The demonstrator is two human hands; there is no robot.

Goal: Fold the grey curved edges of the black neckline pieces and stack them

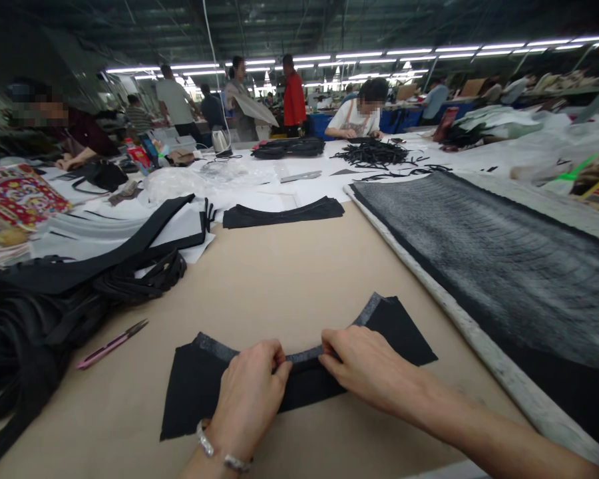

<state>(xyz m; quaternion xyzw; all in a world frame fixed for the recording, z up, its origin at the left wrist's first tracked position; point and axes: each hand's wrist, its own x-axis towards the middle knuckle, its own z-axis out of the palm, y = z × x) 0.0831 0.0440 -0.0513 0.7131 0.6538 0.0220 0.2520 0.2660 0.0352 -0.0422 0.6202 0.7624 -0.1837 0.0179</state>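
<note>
A curved black fabric piece lies on the tan tabletop before me, with a grey strip running along its concave upper edge. My left hand, a silver bracelet on its wrist, pinches that edge left of centre between thumb and bent fingers. To the right of centre, my right hand grips the same edge in a like pinch. A short stretch of the strip shows between the two hands. Left of the fabric, pink-handled thread snips lie apart from both hands.
A stack of curved black pieces lies farther back. Black fabric strips heap at the left. A large dark grey-black sheet covers a pale-edged board at the right. Across the table a person in white works near cut black strips.
</note>
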